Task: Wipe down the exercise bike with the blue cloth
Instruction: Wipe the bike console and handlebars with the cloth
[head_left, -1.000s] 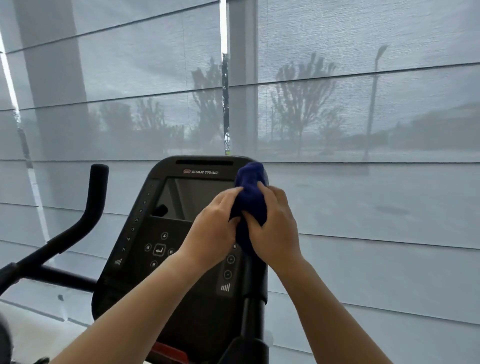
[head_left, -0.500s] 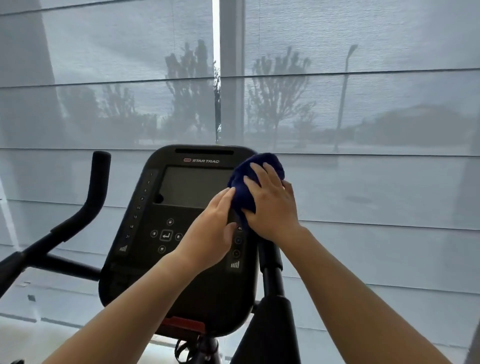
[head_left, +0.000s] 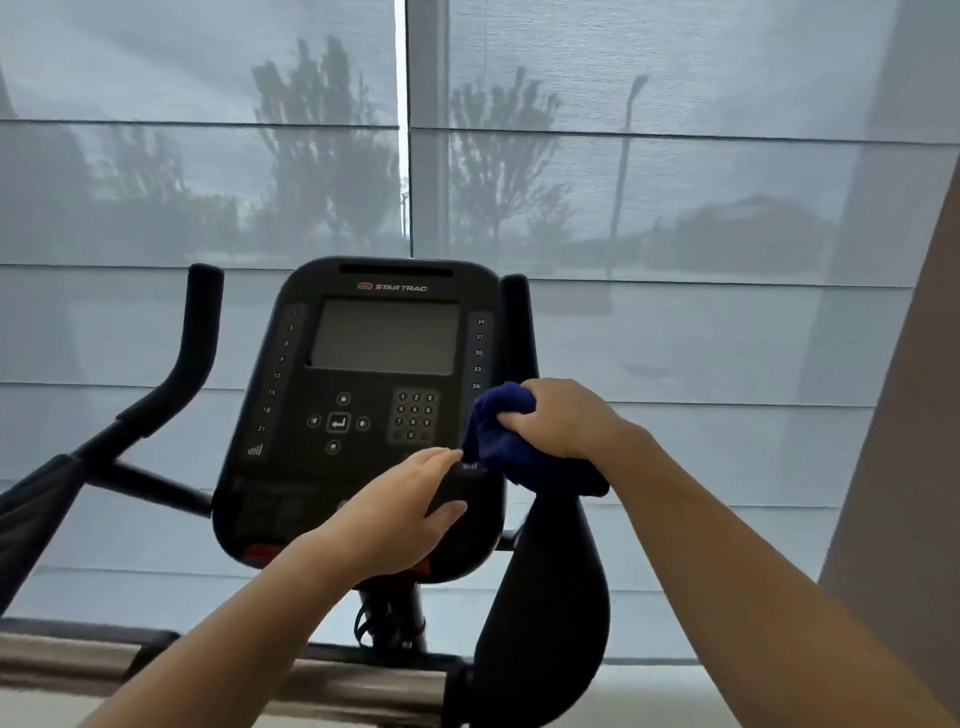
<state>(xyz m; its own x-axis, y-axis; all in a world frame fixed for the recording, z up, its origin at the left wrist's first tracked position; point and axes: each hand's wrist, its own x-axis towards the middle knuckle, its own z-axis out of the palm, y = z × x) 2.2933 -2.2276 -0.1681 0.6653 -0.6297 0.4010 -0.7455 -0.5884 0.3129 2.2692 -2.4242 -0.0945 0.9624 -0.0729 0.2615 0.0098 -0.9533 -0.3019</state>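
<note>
One exercise bike (head_left: 545, 597) with one console (head_left: 291, 467), bearing one screen (head_left: 384, 336) and one number keypad (head_left: 414, 415) near its right edge. Two upright handlebar grips: left grip (head_left: 200, 317), right grip (head_left: 519, 322). One blue cloth (head_left: 504, 441). Two hands: left hand (head_left: 400, 514), right hand (head_left: 561, 415). Two window blinds: left blind (head_left: 197, 156), right blind (head_left: 675, 156)

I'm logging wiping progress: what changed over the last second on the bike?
The right hand slid the blue cloth down the right handlebar from its tip. The left hand let go of the cloth and now hovers, fingers straight, at the console. Unchanged: the right hand grips the cloth.
</note>
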